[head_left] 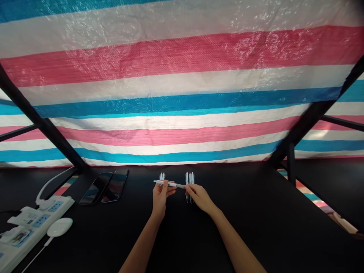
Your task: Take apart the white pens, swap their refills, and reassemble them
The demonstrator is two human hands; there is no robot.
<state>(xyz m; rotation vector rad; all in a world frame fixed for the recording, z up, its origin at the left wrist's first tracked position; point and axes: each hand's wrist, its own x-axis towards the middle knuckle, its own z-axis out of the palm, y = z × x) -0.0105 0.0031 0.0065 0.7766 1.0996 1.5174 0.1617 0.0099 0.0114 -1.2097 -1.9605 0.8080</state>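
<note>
A white pen (172, 184) is held level above the black table, its clip end toward the left. My left hand (160, 197) pinches its barrel between thumb and fingers. At the pen's other end, the fingers of my right hand (201, 196) are closed on the greyish tip part. Just behind my left hand lie a few white pens (162, 176), mostly hidden by it. Several more white pens (190, 177) lie side by side under and beyond my right hand, pointing away from me.
Two dark phones (116, 185) lie at the left. Nearer on that side are a white power strip (57, 206) with plugs and a round white charger (60, 227) on a cable. Black frame bars (64, 142) slope up at both sides, before a striped tarp (182, 102).
</note>
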